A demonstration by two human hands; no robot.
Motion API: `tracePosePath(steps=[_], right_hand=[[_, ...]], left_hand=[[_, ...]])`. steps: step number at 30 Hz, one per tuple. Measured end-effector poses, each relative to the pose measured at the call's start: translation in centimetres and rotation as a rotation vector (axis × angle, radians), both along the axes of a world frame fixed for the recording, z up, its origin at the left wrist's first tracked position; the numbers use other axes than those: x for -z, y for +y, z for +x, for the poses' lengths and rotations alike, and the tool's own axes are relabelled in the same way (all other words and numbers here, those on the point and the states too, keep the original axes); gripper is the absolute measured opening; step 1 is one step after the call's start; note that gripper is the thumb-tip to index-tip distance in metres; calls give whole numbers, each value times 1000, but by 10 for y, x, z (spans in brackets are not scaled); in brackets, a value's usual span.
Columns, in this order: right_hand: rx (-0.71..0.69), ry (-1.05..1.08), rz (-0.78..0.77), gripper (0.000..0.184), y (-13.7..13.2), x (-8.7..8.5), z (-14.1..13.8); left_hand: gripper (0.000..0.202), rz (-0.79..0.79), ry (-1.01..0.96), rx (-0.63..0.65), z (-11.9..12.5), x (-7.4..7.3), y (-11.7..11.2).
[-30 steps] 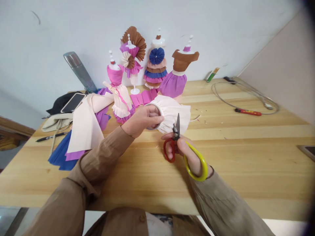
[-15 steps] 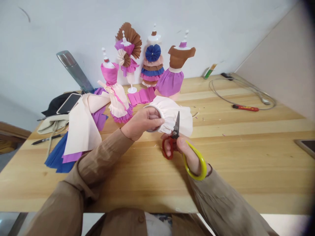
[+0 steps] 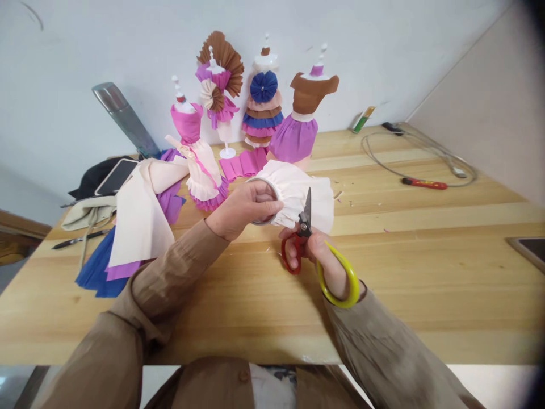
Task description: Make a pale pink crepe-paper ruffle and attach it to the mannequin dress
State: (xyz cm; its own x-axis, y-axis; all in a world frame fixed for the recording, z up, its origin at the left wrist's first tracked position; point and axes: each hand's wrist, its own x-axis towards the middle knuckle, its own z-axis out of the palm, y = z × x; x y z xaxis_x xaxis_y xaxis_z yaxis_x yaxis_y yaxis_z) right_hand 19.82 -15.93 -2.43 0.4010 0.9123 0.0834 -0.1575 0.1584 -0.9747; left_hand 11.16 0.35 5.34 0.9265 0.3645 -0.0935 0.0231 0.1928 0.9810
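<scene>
My left hand (image 3: 240,208) pinches a gathered cream paper ruffle (image 3: 300,193) wound round a tape roll, held just above the wooden table (image 3: 426,267). My right hand (image 3: 324,262) grips scissors (image 3: 309,244) with one red and one yellow handle loop. Their short blades point up and lie against the ruffle's near edge, nearly together.
Several small mannequins in crepe-paper dresses (image 3: 293,122) stand at the back by the wall. Cream, purple and blue paper sheets (image 3: 136,218) lie at the left with a phone (image 3: 116,176), a pen (image 3: 76,240) and a metal flask (image 3: 123,118). A red screwdriver (image 3: 423,183) and cable (image 3: 419,153) lie at the right.
The view has tilted slightly, so everything sits a bit higher and more to the left. My right hand and the scissors have moved up closer to the ruffle. My left hand keeps its hold.
</scene>
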Motion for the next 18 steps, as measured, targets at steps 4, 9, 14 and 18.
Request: tracePosePath(steps=[4,9,14,18], right_hand=[[7,12,-14,58,1,0,0],[20,5,-16,59,0,1,0],[9,-28,-15,58,-1,1,1],[12,-21,-14,59,-1,2,1]], left_hand=[[33,-6,-20,-6,1,1,0],[33,-15,-18,2,1,1,-2],[28,11,-1,0,0,2,-2],[20,24,-1,-4,0,2,-2]])
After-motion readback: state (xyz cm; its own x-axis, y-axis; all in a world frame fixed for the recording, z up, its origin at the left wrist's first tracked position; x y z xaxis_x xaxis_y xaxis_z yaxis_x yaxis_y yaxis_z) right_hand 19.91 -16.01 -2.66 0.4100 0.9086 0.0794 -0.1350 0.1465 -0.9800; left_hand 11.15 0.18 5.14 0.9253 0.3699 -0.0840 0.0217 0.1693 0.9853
